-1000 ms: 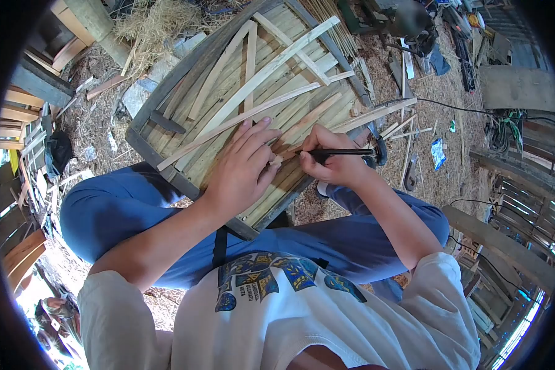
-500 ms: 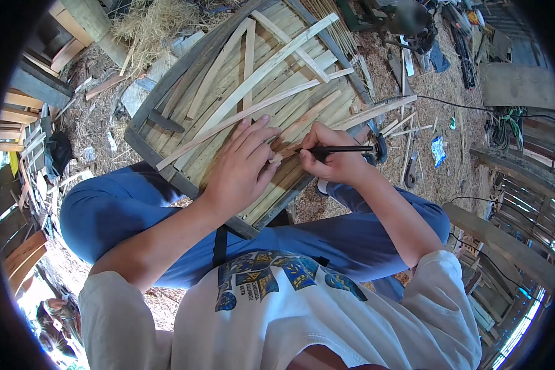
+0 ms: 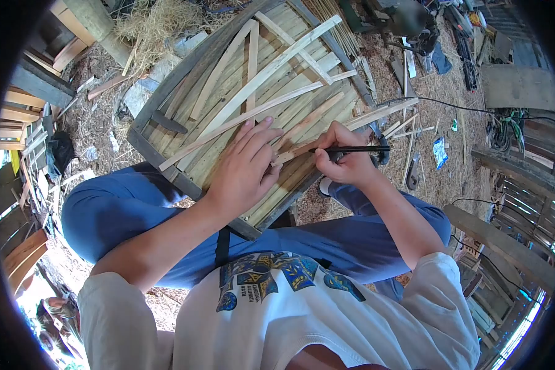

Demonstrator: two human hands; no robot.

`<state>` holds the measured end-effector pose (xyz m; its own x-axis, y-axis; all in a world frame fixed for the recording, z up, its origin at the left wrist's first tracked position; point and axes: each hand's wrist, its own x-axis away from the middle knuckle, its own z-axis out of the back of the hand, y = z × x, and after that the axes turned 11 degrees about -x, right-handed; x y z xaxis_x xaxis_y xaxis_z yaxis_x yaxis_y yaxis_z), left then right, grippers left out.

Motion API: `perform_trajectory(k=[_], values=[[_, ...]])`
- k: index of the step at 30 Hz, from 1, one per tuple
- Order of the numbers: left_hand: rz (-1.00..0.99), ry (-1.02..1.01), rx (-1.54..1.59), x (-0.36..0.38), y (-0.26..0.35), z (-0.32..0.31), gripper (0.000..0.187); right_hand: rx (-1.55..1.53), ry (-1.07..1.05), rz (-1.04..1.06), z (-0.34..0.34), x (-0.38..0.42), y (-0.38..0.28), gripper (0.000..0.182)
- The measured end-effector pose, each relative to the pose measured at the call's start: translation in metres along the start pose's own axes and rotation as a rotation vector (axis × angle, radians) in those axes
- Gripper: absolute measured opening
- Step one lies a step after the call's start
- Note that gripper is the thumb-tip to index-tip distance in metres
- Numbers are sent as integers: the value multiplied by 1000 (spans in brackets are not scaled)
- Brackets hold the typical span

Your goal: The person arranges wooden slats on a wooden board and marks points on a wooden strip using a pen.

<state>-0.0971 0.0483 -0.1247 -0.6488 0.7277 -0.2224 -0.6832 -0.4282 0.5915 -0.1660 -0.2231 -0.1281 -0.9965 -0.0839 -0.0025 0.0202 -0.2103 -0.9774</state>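
Observation:
A black pen (image 3: 357, 148) is pinched in my right hand (image 3: 345, 157), its tip touching a thin wooden strip (image 3: 297, 150) that lies on the plank panel. My left hand (image 3: 243, 166) rests on the strip's left end and the panel, with the thumb and fingertips pressed near that end. Beneath both hands is the framed panel of wooden planks (image 3: 143, 140), lying across my lap. Several loose pale strips cross its upper part, among them a long one (image 3: 271, 69) just beyond my left hand.
Straw and wood scraps cover the ground around the panel. A black cable (image 3: 468, 108) runs across the right side. A blue and white wrapper (image 3: 439, 152) lies there too. At top right, part of another person (image 3: 410, 24) shows. Wooden beams (image 3: 505, 240) stand at right.
My right hand with the pen has moved a little to the right, along the strip and away from my left hand. My left hand has hardly moved.

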Motion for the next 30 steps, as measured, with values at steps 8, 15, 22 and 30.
perform_trajectory(k=[8, 15, 22, 30], values=[[-10, 8, -10, 0, -1, -1, 26, 69, -44, 16, 1, -3, -1, 23], [-8, 8, -16, 0, 0, -1, 25, 49, -37, 0, 0, -3, -2, 24], [-25, 2, -46, -1, 0, 0, 22, 57, -61, -20, 1, -4, -2, 24], [-4, -2, -18, -1, 1, 0, 24, 51, -26, -43, -1, -4, -3, 24]])
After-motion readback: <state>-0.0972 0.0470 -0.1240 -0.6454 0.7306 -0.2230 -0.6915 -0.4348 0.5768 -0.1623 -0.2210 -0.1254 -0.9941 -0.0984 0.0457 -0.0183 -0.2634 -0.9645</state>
